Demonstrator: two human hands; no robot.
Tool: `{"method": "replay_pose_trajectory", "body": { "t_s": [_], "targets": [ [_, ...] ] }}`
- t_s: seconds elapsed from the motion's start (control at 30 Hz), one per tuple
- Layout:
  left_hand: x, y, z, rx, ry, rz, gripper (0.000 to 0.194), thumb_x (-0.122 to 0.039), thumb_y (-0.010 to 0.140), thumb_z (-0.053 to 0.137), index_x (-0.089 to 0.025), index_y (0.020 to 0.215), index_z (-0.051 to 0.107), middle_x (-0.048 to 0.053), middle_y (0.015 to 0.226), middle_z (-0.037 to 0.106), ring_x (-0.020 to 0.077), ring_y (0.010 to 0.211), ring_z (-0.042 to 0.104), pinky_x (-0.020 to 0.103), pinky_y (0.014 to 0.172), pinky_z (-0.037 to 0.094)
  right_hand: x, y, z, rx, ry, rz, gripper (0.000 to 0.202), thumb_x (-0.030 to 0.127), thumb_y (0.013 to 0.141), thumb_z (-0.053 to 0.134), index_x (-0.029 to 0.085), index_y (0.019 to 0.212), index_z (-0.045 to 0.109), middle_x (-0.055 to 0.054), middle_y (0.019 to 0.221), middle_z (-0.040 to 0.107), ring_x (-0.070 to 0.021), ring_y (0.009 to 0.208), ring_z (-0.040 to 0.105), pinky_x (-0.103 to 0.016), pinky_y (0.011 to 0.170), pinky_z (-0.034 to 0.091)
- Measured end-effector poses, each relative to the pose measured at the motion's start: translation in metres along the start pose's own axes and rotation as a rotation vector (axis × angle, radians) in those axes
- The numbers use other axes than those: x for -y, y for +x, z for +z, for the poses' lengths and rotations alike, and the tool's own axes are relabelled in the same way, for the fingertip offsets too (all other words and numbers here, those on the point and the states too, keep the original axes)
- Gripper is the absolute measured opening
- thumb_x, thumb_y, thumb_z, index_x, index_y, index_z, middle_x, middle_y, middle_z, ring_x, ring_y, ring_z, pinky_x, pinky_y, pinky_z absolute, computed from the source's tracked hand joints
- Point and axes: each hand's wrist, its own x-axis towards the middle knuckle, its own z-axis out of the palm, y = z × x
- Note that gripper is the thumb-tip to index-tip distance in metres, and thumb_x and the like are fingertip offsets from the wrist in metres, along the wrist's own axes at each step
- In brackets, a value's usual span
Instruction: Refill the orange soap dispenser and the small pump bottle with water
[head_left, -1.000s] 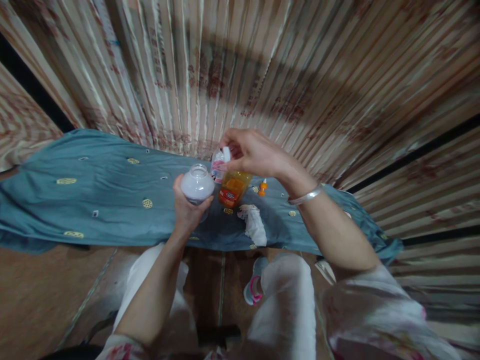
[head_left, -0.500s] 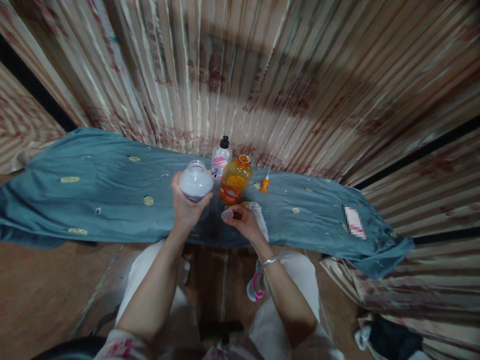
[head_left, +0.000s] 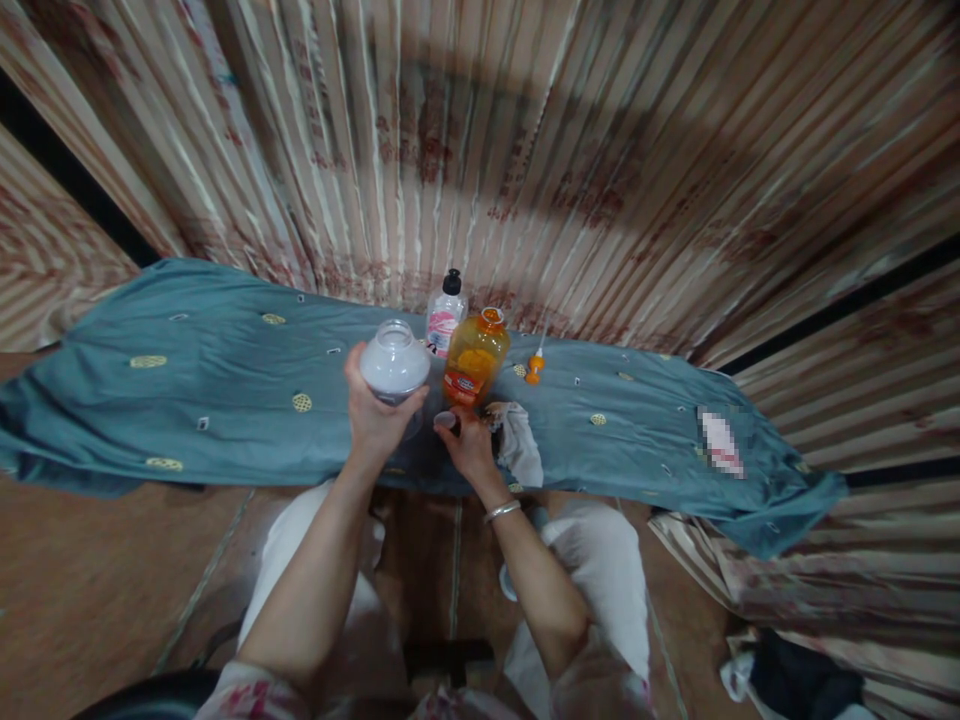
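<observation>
My left hand (head_left: 381, 418) is wrapped round a clear bottle (head_left: 394, 368) with a rounded shoulder and an uncapped mouth, holding it upright. Pale, greyish-white contents show inside. Between the fingers of my right hand (head_left: 471, 442) is a small translucent cap (head_left: 445, 420), low and to the right of that bottle. Just beyond the right hand stands an amber bottle (head_left: 475, 358) with a red label and an uncapped neck. Behind it is a clear bottle (head_left: 444, 325) with a pink label and black top. An orange pump top (head_left: 535, 366) lies on the cloth further right.
A crumpled white cloth (head_left: 520, 450) lies beside my right hand. Blue-green fabric (head_left: 247, 400) with yellow motifs covers the long narrow surface. A blurred-out white item (head_left: 721, 442) lies toward its right end. Pleated curtains (head_left: 480, 150) hang close behind.
My right hand has shifted left with the cap, and its wrist has turned. More of the white cloth now shows. My left hand still grips the clear bottle.
</observation>
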Motion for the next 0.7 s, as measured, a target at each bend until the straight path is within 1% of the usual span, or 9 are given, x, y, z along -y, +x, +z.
{"method": "replay_pose_trajectory", "body": {
  "t_s": [0.1,0.2,0.33,0.47,0.57,0.63,0.7],
  "targets": [
    [0.000,0.000,-0.002,0.013,-0.017,-0.005,0.116,-0.052,0.063,0.107,-0.022,0.159,0.050,0.013,0.161,0.063,0.0433,0.157,0.056,0.056,0.130,0.051,0.003,0.001,0.005,-0.001,-0.041,-0.016,0.024,0.023,0.096,0.079,0.020,0.120,0.078,-0.014,0.122,0.086,-0.0305,0.120,0.080,-0.044,0.108,0.061],
    [-0.003,0.001,-0.005,0.035,-0.014,-0.011,0.117,-0.049,0.063,0.107,-0.019,0.159,0.046,0.014,0.165,0.058,0.0446,0.157,0.054,0.057,0.132,0.048,0.007,0.004,0.011,-0.003,-0.066,-0.033,0.027,0.023,0.098,0.078,0.020,0.125,0.078,-0.015,0.126,0.086,-0.0302,0.123,0.080,-0.045,0.110,0.061],
    [-0.006,0.002,-0.006,0.046,0.003,-0.016,0.118,-0.045,0.061,0.107,-0.020,0.158,0.045,0.016,0.165,0.057,0.0446,0.157,0.055,0.057,0.133,0.048,0.010,0.002,0.014,-0.010,-0.089,-0.049,0.037,0.019,0.097,0.078,0.017,0.134,0.076,-0.020,0.137,0.082,-0.0335,0.131,0.077,-0.049,0.116,0.059],
    [-0.005,0.002,-0.003,0.032,0.000,0.005,0.111,-0.043,0.064,0.104,-0.021,0.157,0.046,0.015,0.162,0.058,0.0415,0.157,0.055,0.053,0.133,0.048,0.012,-0.009,0.007,-0.023,-0.097,-0.062,0.051,0.021,0.098,0.075,0.008,0.147,0.071,-0.029,0.146,0.076,-0.0386,0.138,0.073,-0.056,0.122,0.056],
    [-0.003,0.004,-0.004,-0.008,0.039,0.024,0.111,-0.038,0.061,0.103,-0.022,0.155,0.047,0.015,0.161,0.059,0.0394,0.155,0.057,0.052,0.134,0.046,0.016,-0.022,0.000,-0.030,-0.084,-0.083,0.055,0.023,0.099,0.074,0.010,0.153,0.068,-0.028,0.149,0.075,-0.0382,0.140,0.072,-0.057,0.124,0.055],
    [-0.003,0.006,-0.008,-0.040,0.082,0.042,0.111,-0.035,0.059,0.102,-0.024,0.154,0.048,0.014,0.160,0.059,0.0376,0.152,0.059,0.051,0.133,0.047,0.021,-0.032,-0.005,-0.033,-0.070,-0.100,0.056,0.025,0.100,0.073,0.011,0.154,0.067,-0.026,0.149,0.076,-0.0370,0.140,0.073,-0.056,0.124,0.056],
    [-0.007,0.006,-0.013,-0.055,0.107,0.067,0.108,-0.034,0.060,0.102,-0.026,0.154,0.050,0.013,0.159,0.060,0.0362,0.149,0.062,0.049,0.133,0.048,0.029,-0.042,-0.009,-0.037,-0.054,-0.118,0.057,0.028,0.101,0.072,0.011,0.156,0.066,-0.025,0.150,0.076,-0.0361,0.140,0.073,-0.056,0.124,0.056]
  ]
}}
